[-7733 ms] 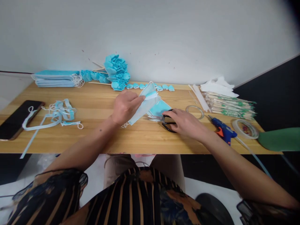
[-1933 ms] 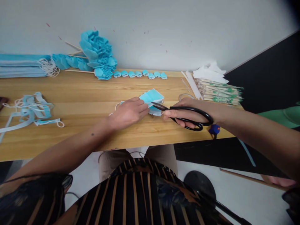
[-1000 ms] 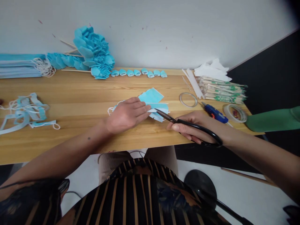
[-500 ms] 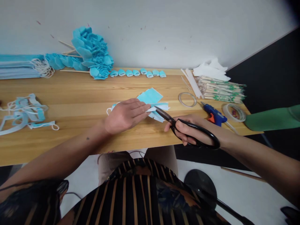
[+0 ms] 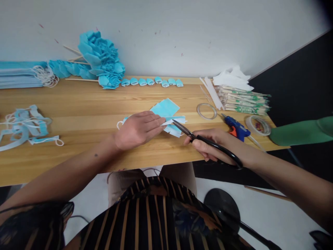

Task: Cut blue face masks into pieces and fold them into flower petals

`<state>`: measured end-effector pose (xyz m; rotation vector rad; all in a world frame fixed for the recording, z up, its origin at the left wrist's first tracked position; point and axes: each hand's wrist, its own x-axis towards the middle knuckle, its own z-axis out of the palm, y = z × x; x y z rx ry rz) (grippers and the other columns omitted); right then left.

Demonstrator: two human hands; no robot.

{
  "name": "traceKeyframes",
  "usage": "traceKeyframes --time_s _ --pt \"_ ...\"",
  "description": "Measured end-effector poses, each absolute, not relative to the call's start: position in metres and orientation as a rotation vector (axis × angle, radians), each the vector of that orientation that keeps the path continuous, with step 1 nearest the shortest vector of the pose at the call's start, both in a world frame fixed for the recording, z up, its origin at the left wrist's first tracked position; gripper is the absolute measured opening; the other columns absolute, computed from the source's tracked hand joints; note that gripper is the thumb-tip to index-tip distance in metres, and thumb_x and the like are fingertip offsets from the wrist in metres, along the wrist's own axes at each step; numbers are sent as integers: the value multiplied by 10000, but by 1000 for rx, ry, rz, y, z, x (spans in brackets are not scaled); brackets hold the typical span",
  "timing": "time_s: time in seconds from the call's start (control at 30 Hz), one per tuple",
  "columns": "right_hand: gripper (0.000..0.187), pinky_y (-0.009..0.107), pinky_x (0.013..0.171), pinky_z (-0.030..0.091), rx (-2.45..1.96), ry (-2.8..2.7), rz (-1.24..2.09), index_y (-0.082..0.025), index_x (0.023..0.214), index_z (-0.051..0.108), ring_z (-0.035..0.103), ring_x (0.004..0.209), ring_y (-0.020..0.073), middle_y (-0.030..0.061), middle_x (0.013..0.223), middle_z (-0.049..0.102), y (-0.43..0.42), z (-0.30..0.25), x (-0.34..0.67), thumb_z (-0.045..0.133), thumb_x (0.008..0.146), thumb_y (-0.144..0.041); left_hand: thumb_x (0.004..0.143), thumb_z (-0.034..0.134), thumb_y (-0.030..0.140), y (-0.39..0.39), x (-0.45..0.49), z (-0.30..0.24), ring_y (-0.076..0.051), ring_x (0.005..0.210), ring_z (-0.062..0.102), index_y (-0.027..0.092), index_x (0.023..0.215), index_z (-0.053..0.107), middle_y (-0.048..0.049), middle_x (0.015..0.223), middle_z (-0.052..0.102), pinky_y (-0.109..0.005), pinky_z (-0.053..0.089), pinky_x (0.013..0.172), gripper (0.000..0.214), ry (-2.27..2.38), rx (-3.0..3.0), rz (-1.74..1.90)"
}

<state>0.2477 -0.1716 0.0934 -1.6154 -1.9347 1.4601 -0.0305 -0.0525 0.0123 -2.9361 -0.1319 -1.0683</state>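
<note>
Scissors [image 5: 184, 128] are pointing leftward out of the person's right hand [image 5: 220, 138], their tip sitting at the white edge of a folded face mask [image 5: 179, 118], which is lying around the middle of the wooden tabletop [image 5: 104, 114], partly under the left hand [image 5: 140, 130]. That left hand is resting flat, probably because the thin fabric is needing a weight on it to keep from skidding beside the blade, while the right wrist is staying out to the side, which seems to be leaving the mask's edge in plain sight. A blue rectangle of mask fabric [image 5: 166, 107] is lying flat just behind. Offcut strips with ear loops [image 5: 26, 125] are heaping at the left, apart from the stack of masks [image 5: 20, 74], and small curled blue pieces [image 5: 142, 82] are lining the back edge, perhaps to spare the working space; the glue gun [image 5: 238, 127] is likewise lying off to the right, near the tape roll [image 5: 249, 124]. As for the fingers, the left ones are stretching out straight and close together, their tips covering the mask; the thumb is hiding, so whether it is pinching from beneath I cannot tell. The right thumb and curled fingers are closing around the black handles, the blades showing as one narrow line.
</note>
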Motion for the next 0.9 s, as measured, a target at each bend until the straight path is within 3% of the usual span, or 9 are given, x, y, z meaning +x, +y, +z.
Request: traceKeyframes --time_s 0.43,0.7,0.9 --pt "521 246 487 361 -1657 -1920 1493 -168 959 696 460 457 88 -72 519 447 -169 94 248 577 959 -676 1063 484 134 -55 -27 17 -195 1146 755 167 1265 663 -118 1224 792 -379 647 989 272 -71 -2826 -1048" --pt "696 247 450 358 -1713 -1898 1508 -130 955 684 468 428 91 -41 518 494 -169 99 247 482 935 -796 1067 478 148 -54 -28 17 -187 1174 737 189 1251 670 -106 1256 780 -386 634 1010 269 -91 -2890 -999" --pt "593 240 434 331 -1751 -1877 1496 -154 865 665 461 415 92 -43 497 488 -170 98 247 570 917 -737 1055 501 129 -55 -27 18 -190 1163 742 177 1260 655 -114 1241 783 -381 630 1005 261 -48 -2840 -1057"
